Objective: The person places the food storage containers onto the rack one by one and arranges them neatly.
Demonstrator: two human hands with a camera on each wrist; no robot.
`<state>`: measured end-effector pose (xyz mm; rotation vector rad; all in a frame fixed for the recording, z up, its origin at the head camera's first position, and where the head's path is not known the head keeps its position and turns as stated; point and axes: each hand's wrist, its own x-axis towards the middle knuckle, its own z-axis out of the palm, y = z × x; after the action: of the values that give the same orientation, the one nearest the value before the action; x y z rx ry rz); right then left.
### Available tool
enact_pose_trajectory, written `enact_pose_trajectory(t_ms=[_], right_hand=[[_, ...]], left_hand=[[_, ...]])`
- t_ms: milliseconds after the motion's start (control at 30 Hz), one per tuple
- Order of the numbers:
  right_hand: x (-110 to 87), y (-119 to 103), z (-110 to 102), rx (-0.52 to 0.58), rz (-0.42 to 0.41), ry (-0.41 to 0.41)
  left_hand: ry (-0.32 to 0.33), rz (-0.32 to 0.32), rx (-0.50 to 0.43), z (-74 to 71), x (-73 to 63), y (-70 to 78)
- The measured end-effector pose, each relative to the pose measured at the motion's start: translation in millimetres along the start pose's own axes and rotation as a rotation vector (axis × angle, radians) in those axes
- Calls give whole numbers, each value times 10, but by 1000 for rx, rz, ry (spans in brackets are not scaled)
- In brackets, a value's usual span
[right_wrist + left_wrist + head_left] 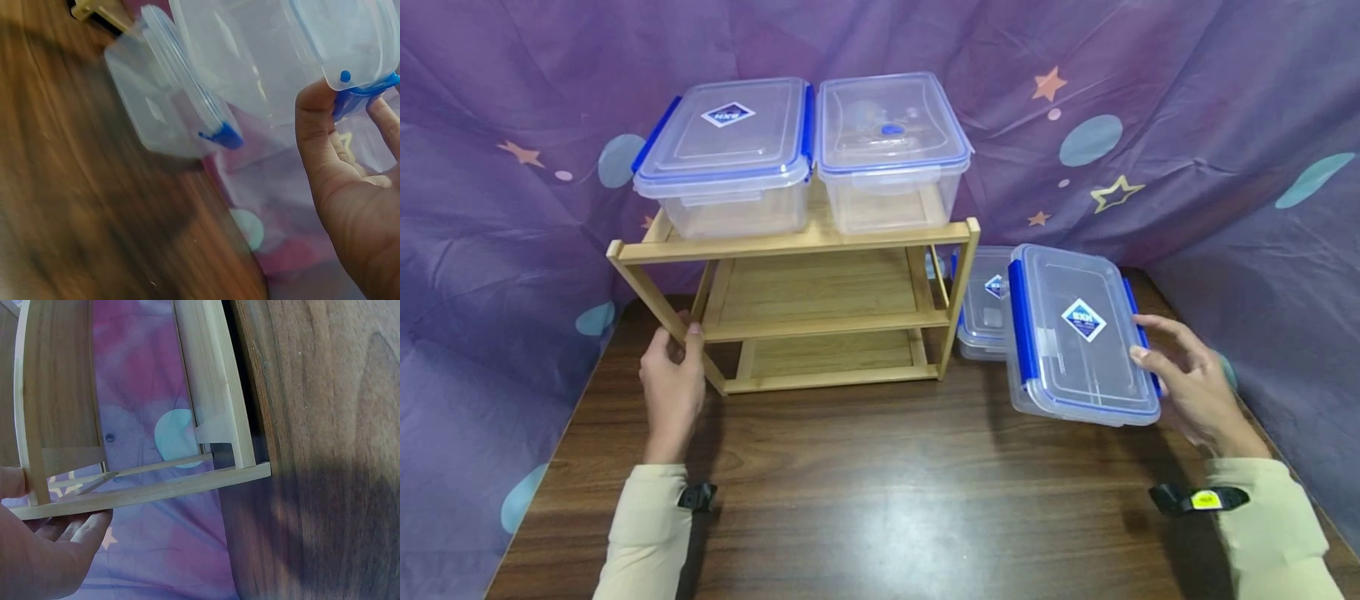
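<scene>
My left hand (673,387) grips the left front post of a three-tier bamboo rack (827,322) around the height of its middle shelf. In the left wrist view, the thumb and fingers lie on either side of the wooden post (169,487). At the right, my right hand (1202,392) holds a clear plastic food container (1075,367) by its right edge, at a blue side latch (365,94). This container is tilted, with its lid and diamond-shaped label facing up. Partly hidden behind it, a second lidded container (979,321) stands on the table beside the rack.
Two larger clear boxes, one with blue side latches (730,154) and one with a blue lid vent (891,162), sit side by side on the top shelf. The rack stands on a brown wood table (850,483). A purple patterned cloth (1180,100) hangs behind and around the sides.
</scene>
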<state>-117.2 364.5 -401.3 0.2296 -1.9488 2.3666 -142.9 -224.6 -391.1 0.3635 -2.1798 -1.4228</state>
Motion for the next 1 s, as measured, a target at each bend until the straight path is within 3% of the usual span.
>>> enact_pose_trajectory(t_ms=[333, 733, 1000], right_hand=[[-269, 9, 225, 47, -88, -123], [-531, -27, 495, -22, -100, -197], [-595, -6, 744, -89, -133, -239]], left_hand=[[2, 2, 9, 3, -11, 9], [-2, -12, 5, 1, -12, 11], [-2, 2, 2, 2, -13, 10]])
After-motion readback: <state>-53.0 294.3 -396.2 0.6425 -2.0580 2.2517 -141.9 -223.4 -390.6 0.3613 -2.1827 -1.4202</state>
